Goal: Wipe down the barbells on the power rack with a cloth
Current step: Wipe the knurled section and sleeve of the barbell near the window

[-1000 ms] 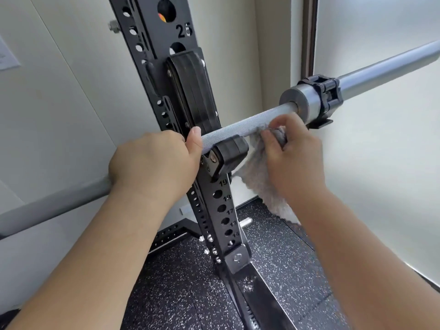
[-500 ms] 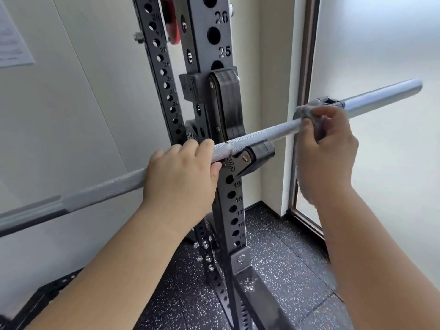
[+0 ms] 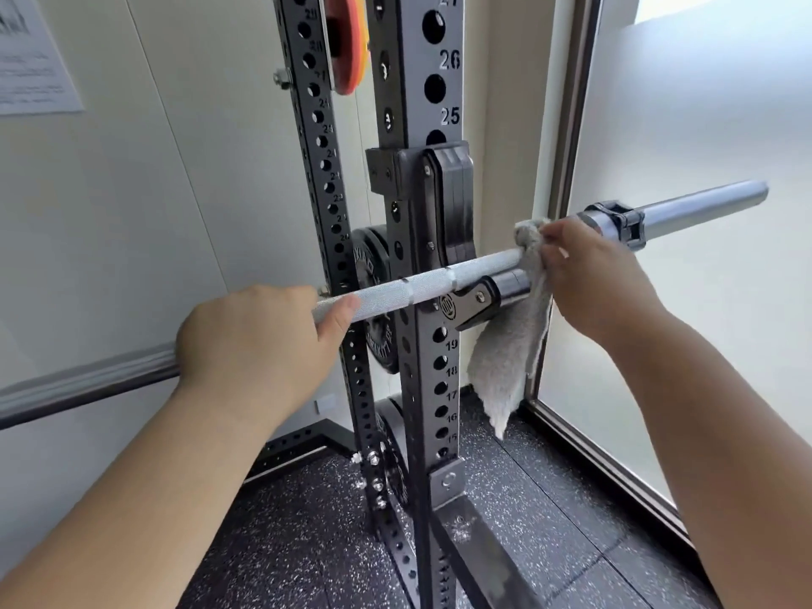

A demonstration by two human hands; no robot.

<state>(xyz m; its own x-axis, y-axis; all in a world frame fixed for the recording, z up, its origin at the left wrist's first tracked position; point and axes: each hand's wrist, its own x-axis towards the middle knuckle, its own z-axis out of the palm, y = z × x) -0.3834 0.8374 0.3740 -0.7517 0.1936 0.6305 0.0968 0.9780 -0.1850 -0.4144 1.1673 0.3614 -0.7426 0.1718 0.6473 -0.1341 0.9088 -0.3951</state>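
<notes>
Barbell (image 3: pixel 422 287) on rack (image 3: pixel 433 367): left hand (image 3: pixel 259 345) grips shaft; right hand (image 3: pixel 602 274) clutches grey cloth (image 3: pixel 509 345) wrapped over bar.

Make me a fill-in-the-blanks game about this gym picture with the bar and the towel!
1. The right hand holds a grey ____ that hangs down.
2. The left hand grips the bare metal ____ with nothing in between.
3. On the rack post, the first number below the black hook is ____.

Missing words: cloth; barbell; 19.
</notes>
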